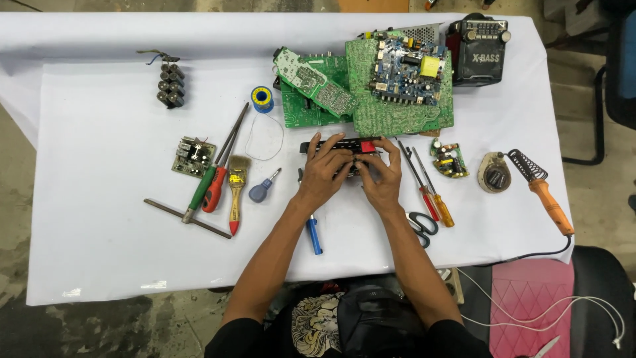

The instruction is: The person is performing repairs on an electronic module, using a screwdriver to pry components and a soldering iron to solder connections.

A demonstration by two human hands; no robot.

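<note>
Both hands on a little black gadget, mid-bench

The left hand (324, 174) and right hand (379, 174) are curled around a long black device with a red part (344, 147), fingers pinching it from both sides near the middle of the white bench (99, 252). Green circuit boards (397, 86) sit at 12 o'clock, screwdrivers (430, 192) at 3, a paintbrush (236, 192) at 9.

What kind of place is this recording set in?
Probably an electronics repair bench: green circuit boards are piled on a white-covered table, with a soldering iron on the right and screwdrivers on the left.
</note>
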